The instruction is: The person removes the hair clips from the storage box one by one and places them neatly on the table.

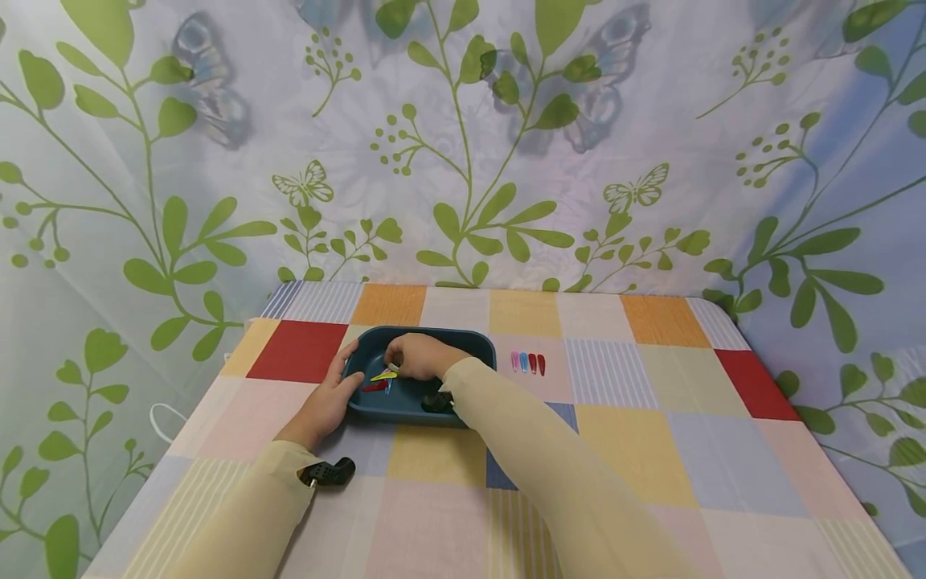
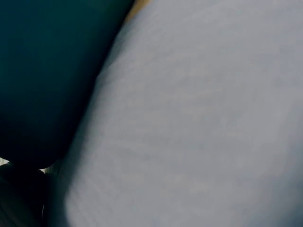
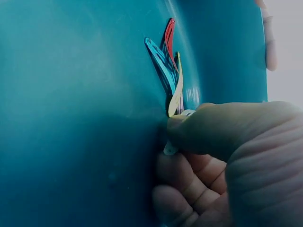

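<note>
A dark teal tray (image 1: 405,416) stands on the patchwork cloth. My left hand (image 1: 327,406) holds its left end, thumb over the rim and fingers along the outside. Inside the tray, my right hand (image 1: 423,356) pinches a white hair clip (image 3: 170,149) between thumb and fingers, which hide most of it. Right by the thumb, a yellow hair clip (image 3: 176,92) overlaps a blue hair clip (image 3: 161,61) and a red hair clip (image 3: 169,35). The left wrist view shows only the tray's outer side (image 2: 47,71) and cloth.
To the right of the tray, several hair clips lie side by side in a row: a pink clip (image 1: 514,362), a blue clip (image 1: 524,363) and red clips (image 1: 537,364). A leaf-patterned curtain (image 1: 463,161) hangs behind the table. A white cable (image 1: 165,418) loops at the left edge.
</note>
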